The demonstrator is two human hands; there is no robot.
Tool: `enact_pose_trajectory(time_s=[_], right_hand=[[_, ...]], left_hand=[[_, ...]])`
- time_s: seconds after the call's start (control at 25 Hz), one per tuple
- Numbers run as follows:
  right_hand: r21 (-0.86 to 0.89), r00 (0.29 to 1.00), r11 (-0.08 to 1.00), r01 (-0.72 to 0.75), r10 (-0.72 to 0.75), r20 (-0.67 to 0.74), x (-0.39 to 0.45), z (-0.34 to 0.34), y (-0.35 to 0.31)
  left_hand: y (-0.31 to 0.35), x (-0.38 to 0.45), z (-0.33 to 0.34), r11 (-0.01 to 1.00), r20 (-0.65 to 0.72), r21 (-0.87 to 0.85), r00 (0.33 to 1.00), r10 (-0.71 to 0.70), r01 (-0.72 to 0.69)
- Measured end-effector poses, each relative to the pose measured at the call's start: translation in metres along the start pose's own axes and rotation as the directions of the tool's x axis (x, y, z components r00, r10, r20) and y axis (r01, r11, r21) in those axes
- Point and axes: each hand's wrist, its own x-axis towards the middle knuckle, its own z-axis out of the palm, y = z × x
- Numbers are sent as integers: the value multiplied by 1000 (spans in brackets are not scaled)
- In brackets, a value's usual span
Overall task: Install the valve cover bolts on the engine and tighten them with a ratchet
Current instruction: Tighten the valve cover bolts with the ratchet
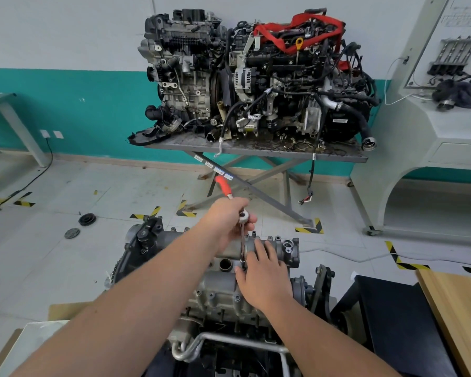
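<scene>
A grey engine (215,295) stands in front of me with its valve cover (220,281) on top. My left hand (229,219) grips the head of a ratchet (244,216), whose red handle (223,186) points up and away. A thin extension bar (242,246) runs down from the ratchet head to the cover. My right hand (264,276) rests on the cover, its fingertips pinched around the socket end (242,263) of the bar. The bolt under the socket is hidden. Several bolts stand along the cover's far edge (269,238).
Two larger engines (256,77) sit on a grey scissor table (256,151) by the teal wall. A wooden board (457,308) and a dark cabinet (392,322) are at my right. Two round parts (87,219) lie on the floor at the left.
</scene>
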Motion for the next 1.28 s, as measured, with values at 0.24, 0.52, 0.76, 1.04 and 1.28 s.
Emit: enact_pose_trajectory(time_s=[0.24, 0.52, 0.76, 1.04, 1.28], right_hand=[[19, 1000, 1000, -6, 6, -6, -1, 0, 0], [11, 1000, 1000, 0, 0, 0, -1, 0, 0], [-3, 1000, 1000, -7, 7, -30, -2, -3, -1], [8, 1000, 1000, 7, -7, -5, -1, -2, 0], [-3, 1000, 1000, 6, -6, -2, 1, 0, 0]], left_hand=[[29, -7, 14, 230, 235, 932, 950, 206, -281], [-1, 4, -1, -357, 571, 817, 543, 616, -453], [-42, 7, -3, 227, 221, 678, 487, 845, -700], [-37, 6, 18, 908, -159, -126, 912, 379, -400], [-11, 9, 12, 956, -85, -290, 996, 10, -35]])
